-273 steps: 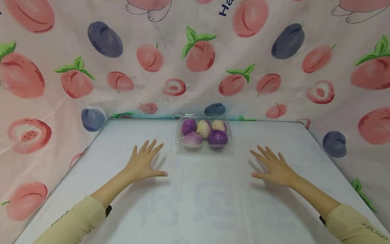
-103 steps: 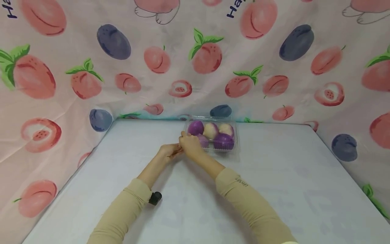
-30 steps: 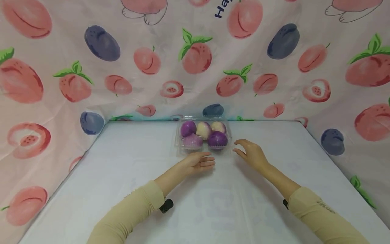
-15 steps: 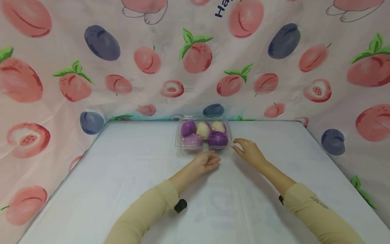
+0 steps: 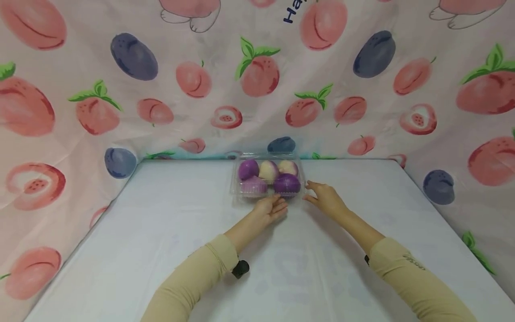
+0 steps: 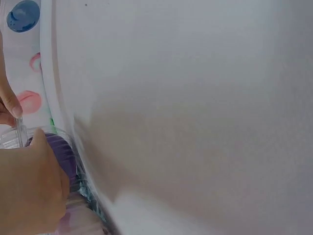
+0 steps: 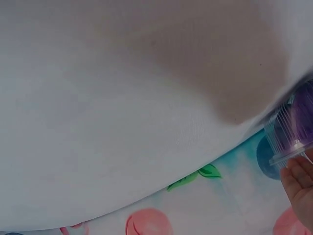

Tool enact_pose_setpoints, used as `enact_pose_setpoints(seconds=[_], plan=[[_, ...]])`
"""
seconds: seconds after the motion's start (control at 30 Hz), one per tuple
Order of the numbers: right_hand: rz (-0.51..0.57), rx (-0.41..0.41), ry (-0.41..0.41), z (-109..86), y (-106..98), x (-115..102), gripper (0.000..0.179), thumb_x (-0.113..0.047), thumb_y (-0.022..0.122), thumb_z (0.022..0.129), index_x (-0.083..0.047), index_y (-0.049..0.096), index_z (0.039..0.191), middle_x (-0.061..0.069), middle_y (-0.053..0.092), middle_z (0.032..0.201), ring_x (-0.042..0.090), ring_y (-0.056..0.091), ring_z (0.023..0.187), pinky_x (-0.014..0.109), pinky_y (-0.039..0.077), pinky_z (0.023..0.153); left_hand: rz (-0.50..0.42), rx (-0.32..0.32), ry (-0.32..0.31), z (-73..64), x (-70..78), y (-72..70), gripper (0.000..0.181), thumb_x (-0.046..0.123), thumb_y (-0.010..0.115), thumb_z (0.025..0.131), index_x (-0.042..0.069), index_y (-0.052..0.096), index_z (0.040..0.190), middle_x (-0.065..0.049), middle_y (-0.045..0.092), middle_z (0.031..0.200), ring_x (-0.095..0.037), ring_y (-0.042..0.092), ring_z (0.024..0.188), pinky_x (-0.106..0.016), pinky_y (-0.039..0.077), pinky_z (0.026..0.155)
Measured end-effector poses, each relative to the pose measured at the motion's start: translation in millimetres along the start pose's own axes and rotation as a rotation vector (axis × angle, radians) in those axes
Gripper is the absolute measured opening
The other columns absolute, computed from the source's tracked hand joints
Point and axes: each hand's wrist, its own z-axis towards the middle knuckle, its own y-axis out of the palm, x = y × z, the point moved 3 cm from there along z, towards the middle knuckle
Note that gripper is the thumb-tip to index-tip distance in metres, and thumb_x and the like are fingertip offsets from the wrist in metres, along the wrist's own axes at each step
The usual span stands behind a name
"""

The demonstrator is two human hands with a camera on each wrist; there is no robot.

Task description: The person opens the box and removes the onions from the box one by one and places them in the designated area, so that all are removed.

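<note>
A clear plastic clamshell container [image 5: 267, 193] of purple and pale peeled onions stands near the far edge of the white table. My left hand [image 5: 266, 213] is palm up at its front side, thumb at the front rim and fingers loosely extended below. At the front right corner, the thumb and fingers of my right hand [image 5: 327, 201] are on the rim. In the left wrist view, my left hand [image 6: 32, 191] covers part of the container, and the other thumb meets a clear plastic edge [image 6: 20, 131]. In the right wrist view, fingertips touch the ribbed rim [image 7: 288, 152].
The white table [image 5: 181, 264] spreads out in front of the container and to both sides. A fruit-print cloth [image 5: 257, 118] hangs close behind the container and down both sides.
Both hands were apart over the table, then met at the container's front left corner. Since then they have moved to its front right, closing in on the rim. The container stays put.
</note>
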Motion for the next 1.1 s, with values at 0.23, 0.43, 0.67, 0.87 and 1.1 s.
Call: enact_pose_setpoints(seconds=[0.23,0.43,0.67,0.87,1.1], plan=[[0.004,0.014,-0.051,3.4,-1.8,4.6,0.043,-0.014,0.072,0.08,0.012,0.062,0.113,0.022,0.071,0.095,0.037,0.068,0.089,0.047,0.054,0.079,0.013,0.05,0.005,-12.4,5.5,3.8,0.036,0.004,0.049,0.096,-0.009,0.045,0.129,-0.025,0.05,0.129,-0.039,0.05,0.124,-0.044,0.043,0.103],[0.037,0.043,-0.061,4.6,-1.9,8.0,0.037,-0.013,0.073,0.079,0.009,0.066,0.108,0.021,0.072,0.093,0.035,0.069,0.087,0.046,0.054,0.078,0.066,0.03,0.004,-28.2,11.7,8.8,0.039,0.007,0.041,0.1,-0.008,0.038,0.136,-0.025,0.046,0.134,-0.038,0.044,0.13,-0.042,0.039,0.107],[-0.005,0.081,-0.127,8.2,-0.7,4.2,0.018,-0.008,0.072,0.079,0.005,0.071,0.091,0.019,0.072,0.093,0.033,0.069,0.086,0.044,0.055,0.078,0.135,0.091,0.012,-23.1,16.4,7.0,0.035,0.011,0.04,0.101,-0.006,0.043,0.132,-0.023,0.052,0.132,-0.037,0.052,0.123,-0.039,0.046,0.1],[-0.201,0.134,-0.339,3.1,4.4,-4.2,0.007,-0.003,0.069,0.08,0.005,0.067,0.081,0.013,0.069,0.078,0.026,0.066,0.075,0.036,0.056,0.073,0.073,0.139,0.007,-20.9,18.5,5.4,0.023,0.005,0.045,0.098,-0.009,0.053,0.115,-0.02,0.062,0.102,-0.038,0.054,0.12,-0.038,0.049,0.097],[-0.332,0.187,-0.438,1.2,7.7,-6.5,0.01,0.0,0.068,0.078,0.004,0.059,0.08,0.014,0.065,0.082,0.028,0.063,0.08,0.036,0.054,0.078,0.068,0.165,0.02,-20.3,20.9,4.6,0.023,0.003,0.049,0.096,-0.011,0.056,0.112,-0.008,0.061,0.064,-0.028,0.069,0.095,-0.036,0.053,0.09]])
